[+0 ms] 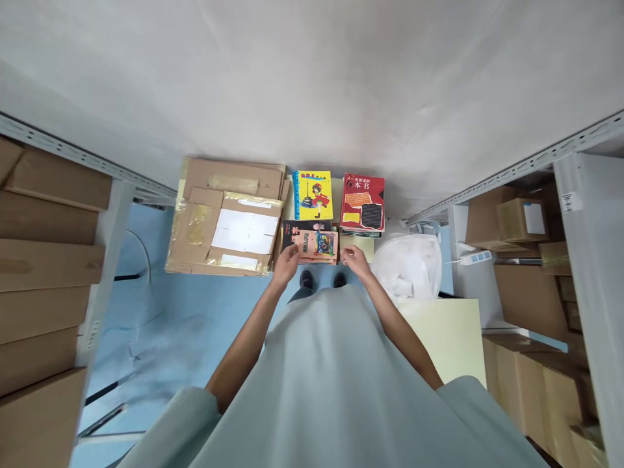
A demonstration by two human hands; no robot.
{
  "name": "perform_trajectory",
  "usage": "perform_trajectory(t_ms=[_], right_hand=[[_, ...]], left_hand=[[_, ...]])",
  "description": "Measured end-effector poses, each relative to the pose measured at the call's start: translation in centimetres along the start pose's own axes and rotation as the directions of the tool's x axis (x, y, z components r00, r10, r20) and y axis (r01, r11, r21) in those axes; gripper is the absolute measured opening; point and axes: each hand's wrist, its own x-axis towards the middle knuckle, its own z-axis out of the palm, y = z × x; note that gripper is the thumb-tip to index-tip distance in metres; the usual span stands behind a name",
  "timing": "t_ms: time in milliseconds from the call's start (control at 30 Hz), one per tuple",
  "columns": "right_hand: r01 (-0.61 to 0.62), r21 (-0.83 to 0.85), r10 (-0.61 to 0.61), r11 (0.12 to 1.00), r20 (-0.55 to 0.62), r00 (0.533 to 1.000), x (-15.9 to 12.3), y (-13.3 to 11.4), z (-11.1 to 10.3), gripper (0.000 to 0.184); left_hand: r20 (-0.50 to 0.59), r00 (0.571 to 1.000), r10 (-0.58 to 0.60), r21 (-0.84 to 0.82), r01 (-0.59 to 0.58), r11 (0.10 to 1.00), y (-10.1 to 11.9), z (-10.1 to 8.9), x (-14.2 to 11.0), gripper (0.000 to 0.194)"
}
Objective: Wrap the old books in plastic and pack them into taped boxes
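A small pink book point(307, 244) with a colourful cover picture lies on top of a stack, partly over a black book point(297, 229). My left hand point(287, 263) is closed at the pink book's left end, thumb and fingertips on its corner. Just off the right edge of the same stack is my right hand point(355, 260), fingers bent and slightly apart, with nothing visible in them. Behind the stack lies a yellow book point(314, 196) with a cartoon figure in red. To its right a red book point(363, 188) tops another pile.
Flattened cardboard point(195, 224) with tape and white labels lies to the left, beside the books. A white plastic bag point(409, 263) sits at the right, near a pale yellow board point(448, 331). Shelves of cardboard boxes point(49, 273) flank both sides; a power strip point(475, 258) hangs at right.
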Motion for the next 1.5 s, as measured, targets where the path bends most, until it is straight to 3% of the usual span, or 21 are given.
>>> perform_trajectory(t_ms=[233, 667, 867, 1133, 1333, 1500], right_hand=[[0.042, -0.182, -0.052, 0.982, -0.050, 0.997, 0.2, -0.6, 2.4, 0.028], [0.079, -0.458, -0.119, 0.885, -0.058, 0.991, -1.3, -4.1, 4.4, 0.020], [0.021, -0.544, -0.067, 0.839, -0.065, 0.996, -1.5, -5.4, 5.6, 0.019], [-0.066, -0.434, 0.013, 0.899, -0.124, 0.992, -2.1, -5.6, 5.9, 0.023], [-0.040, -0.413, -0.071, 0.910, -0.249, 0.966, -2.8, -6.5, 5.5, 0.020], [0.025, -0.141, -0.074, 0.990, -0.353, 0.933, -4.5, -7.7, 3.6, 0.034]], left_hand=[[0.111, 0.988, 0.110, -0.025, -0.108, 0.994, -1.1, -0.3, 1.4, 0.042], [0.240, 0.967, 0.081, -0.126, -0.052, 0.991, -1.0, -3.0, 2.2, 0.041], [0.282, 0.958, 0.049, -0.108, -0.019, 0.994, -0.3, -4.2, 2.7, 0.043], [0.342, 0.936, 0.087, -0.157, -0.034, 0.987, -0.4, -4.9, 3.2, 0.048], [0.363, 0.924, 0.119, -0.250, -0.026, 0.968, 0.4, -5.0, 3.5, 0.053], [0.406, 0.892, 0.196, -0.270, -0.088, 0.959, 2.1, -5.3, 3.3, 0.051]])
